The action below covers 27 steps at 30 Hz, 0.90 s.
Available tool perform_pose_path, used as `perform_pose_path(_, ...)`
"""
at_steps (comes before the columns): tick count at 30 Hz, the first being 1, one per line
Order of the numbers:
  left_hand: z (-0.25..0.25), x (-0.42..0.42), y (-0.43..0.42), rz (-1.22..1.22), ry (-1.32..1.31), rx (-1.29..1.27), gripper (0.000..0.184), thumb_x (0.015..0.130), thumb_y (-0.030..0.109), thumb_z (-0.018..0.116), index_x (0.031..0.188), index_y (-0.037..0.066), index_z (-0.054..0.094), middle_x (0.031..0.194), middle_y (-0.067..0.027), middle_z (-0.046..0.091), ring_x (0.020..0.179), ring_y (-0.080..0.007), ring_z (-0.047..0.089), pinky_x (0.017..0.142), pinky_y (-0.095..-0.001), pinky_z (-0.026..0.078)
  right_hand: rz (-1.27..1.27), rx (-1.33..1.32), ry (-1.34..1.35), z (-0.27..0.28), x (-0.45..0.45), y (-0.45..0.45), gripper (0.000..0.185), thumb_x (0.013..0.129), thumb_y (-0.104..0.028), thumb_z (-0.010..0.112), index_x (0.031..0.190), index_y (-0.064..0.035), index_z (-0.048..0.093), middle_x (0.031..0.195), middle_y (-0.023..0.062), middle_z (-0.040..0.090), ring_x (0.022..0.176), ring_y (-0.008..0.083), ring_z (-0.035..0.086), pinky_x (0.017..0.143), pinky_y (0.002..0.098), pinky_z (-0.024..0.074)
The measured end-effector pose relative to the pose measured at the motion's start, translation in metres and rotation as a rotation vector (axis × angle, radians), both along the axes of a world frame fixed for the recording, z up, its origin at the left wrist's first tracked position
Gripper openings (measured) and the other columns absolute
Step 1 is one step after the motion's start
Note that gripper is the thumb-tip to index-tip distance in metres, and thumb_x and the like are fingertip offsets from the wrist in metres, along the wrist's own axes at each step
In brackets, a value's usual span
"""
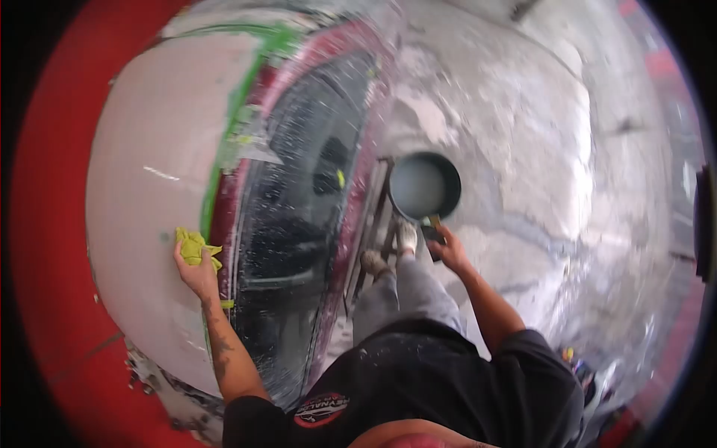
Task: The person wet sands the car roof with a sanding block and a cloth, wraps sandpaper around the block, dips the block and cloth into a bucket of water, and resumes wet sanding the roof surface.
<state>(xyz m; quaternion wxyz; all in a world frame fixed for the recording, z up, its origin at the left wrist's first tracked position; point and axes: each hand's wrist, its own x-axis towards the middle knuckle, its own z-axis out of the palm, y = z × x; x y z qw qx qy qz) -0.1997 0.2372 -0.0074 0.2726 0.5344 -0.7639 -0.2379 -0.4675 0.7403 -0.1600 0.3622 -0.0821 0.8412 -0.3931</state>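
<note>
Yellow cloth (193, 247), soft and crumpled into ridges, lies bunched in the left hand (197, 277), whose fingers close around it over the smooth, pale, gently domed panel (153, 127), close to the green tape (218, 173). Wiping well here probably calls for a flatter fold, so the palm spreads even pressure across the curve rather than pressing through creases; light strokes running along the taped edge, not across it, should spare the tape from lifting. The right hand (452, 252) is curled on a small dark block (432, 234), its exact make too hard to tell, just beside the round, dark bucket (429, 155) with cloudy liquid (420, 191) inside. Holding that block clear of the panel seems sensible while the cloth works. Below the tape, the long, tapering window (302, 201) is dark and glossy, speckled with white marks, and the concrete floor (515, 157) looks blotchy and wet.
</note>
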Motion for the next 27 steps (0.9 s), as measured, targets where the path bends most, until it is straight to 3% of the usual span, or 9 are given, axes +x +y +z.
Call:
perform_pose_path(4, -0.029, -0.121, 0.131, -0.558, -0.023, 0.145, 0.059, 0.080, 0.000, 0.072, 0.135, 0.003, 0.053, 0.129, -0.0152, 0.059, 0.120, -0.0274, 0.059, 0.104, -0.0391, 0.046, -0.289, -0.121, -0.080, -0.088, -0.008, -0.007, 0.053, 0.088, -0.030, 0.070, 0.130, 0.0010, 0.057, 0.119, 0.0197, 0.068, 0.110, 0.0288, 0.064, 0.096, 0.0367, 0.0483)
perform_pose_path(10, -0.244, -0.285, 0.263, -1.224, -0.227, 0.376, 0.063, 0.074, 0.009, 0.074, 0.134, 0.012, 0.056, 0.129, -0.0153, 0.060, 0.119, -0.0374, 0.059, 0.102, -0.0426, 0.048, -0.648, -0.175, -0.259, -0.287, -0.063, -0.010, 0.044, 0.089, -0.028, 0.069, 0.121, 0.0001, 0.058, 0.107, 0.0196, 0.070, 0.101, 0.0273, 0.067, 0.089, 0.0375, 0.0509)
perform_pose_path(15, -0.443, -0.379, 0.312, -1.504, -0.902, 0.259, 0.069, 0.075, 0.019, 0.073, 0.141, 0.018, 0.053, 0.139, -0.0129, 0.055, 0.129, -0.0408, 0.051, 0.108, -0.0526, 0.041, -0.439, 0.360, 0.041, -0.416, -0.099, -0.008, 0.049, 0.088, -0.029, 0.065, 0.124, 0.0019, 0.055, 0.107, 0.0304, 0.067, 0.100, 0.0382, 0.070, 0.085, 0.0451, 0.0550)
perform_pose_path(17, -0.518, -0.399, 0.322, -1.470, -1.019, 0.043, 0.077, 0.076, 0.026, 0.073, 0.148, 0.021, 0.047, 0.149, -0.0139, 0.048, 0.140, -0.0460, 0.038, 0.114, -0.0650, 0.029, 0.481, 0.546, 0.113, -0.507, -0.105, -0.005, 0.067, 0.087, -0.025, 0.063, 0.137, 0.0139, 0.040, 0.111, 0.0363, 0.064, 0.102, 0.0462, 0.067, 0.089, 0.0506, 0.0547)
perform_pose_path(18, -0.539, -0.410, 0.328, -1.405, -1.080, 0.195, 0.084, 0.077, 0.030, 0.072, 0.154, 0.022, 0.037, 0.158, -0.0140, 0.038, 0.147, -0.0477, 0.025, 0.115, -0.0711, 0.019, -0.086, 0.433, 0.025, -0.516, -0.098, -0.024, 0.029, 0.092, -0.019, 0.052, 0.104, 0.0004, 0.070, 0.119, 0.0269, 0.065, 0.101, 0.0445, 0.067, 0.088, 0.0519, 0.0539)
perform_pose_path(19, -0.567, -0.411, 0.333, -1.369, -1.113, 0.230, 0.088, 0.079, 0.032, 0.071, 0.157, 0.024, 0.031, 0.161, -0.0127, 0.032, 0.148, -0.0470, 0.023, 0.115, -0.0715, 0.017, -0.049, 0.391, 0.451, -0.582, -0.078, -0.028, 0.034, 0.091, -0.020, 0.054, 0.107, 0.0051, 0.071, 0.119, 0.0293, 0.065, 0.112, 0.0426, 0.064, 0.102, 0.0502, 0.0470)
perform_pose_path(21, -0.595, -0.400, 0.334, -1.387, -1.336, 0.390, 0.093, 0.079, 0.032, 0.072, 0.159, 0.024, 0.026, 0.165, -0.0106, 0.024, 0.151, -0.0436, 0.016, 0.115, -0.0729, 0.014, 0.285, 0.494, 0.047, -0.522, -0.099, -0.040, 0.036, 0.090, -0.021, 0.056, 0.116, 0.0001, 0.072, 0.117, 0.0293, 0.067, 0.119, 0.0400, 0.062, 0.108, 0.0488, 0.0431)
perform_pose_path(23, -0.614, -0.394, 0.336, -1.460, -1.451, 0.330, 0.079, 0.075, 0.029, 0.076, 0.148, 0.019, 0.047, 0.150, -0.0123, 0.049, 0.141, -0.0356, 0.043, 0.112, -0.0645, 0.032, 0.209, 0.503, -0.240, -0.488, -0.100, -0.044, 0.034, 0.093, -0.025, 0.056, 0.116, -0.0051, 0.073, 0.117, 0.0276, 0.067, 0.113, 0.0412, 0.065, 0.100, 0.0501, 0.0489)
perform_pose_path(27, -0.617, -0.383, 0.309, -1.483, -1.370, 0.467, 0.059, 0.074, 0.030, 0.077, 0.130, 0.014, 0.065, 0.124, -0.0144, 0.069, 0.118, -0.0349, 0.064, 0.103, -0.0511, 0.049, 0.174, 0.178, -0.045, -0.524, -0.078, -0.027, 0.035, 0.094, -0.030, 0.058, 0.115, -0.0057, 0.072, 0.117, 0.0274, 0.068, 0.104, 0.0434, 0.067, 0.091, 0.0510, 0.0523)
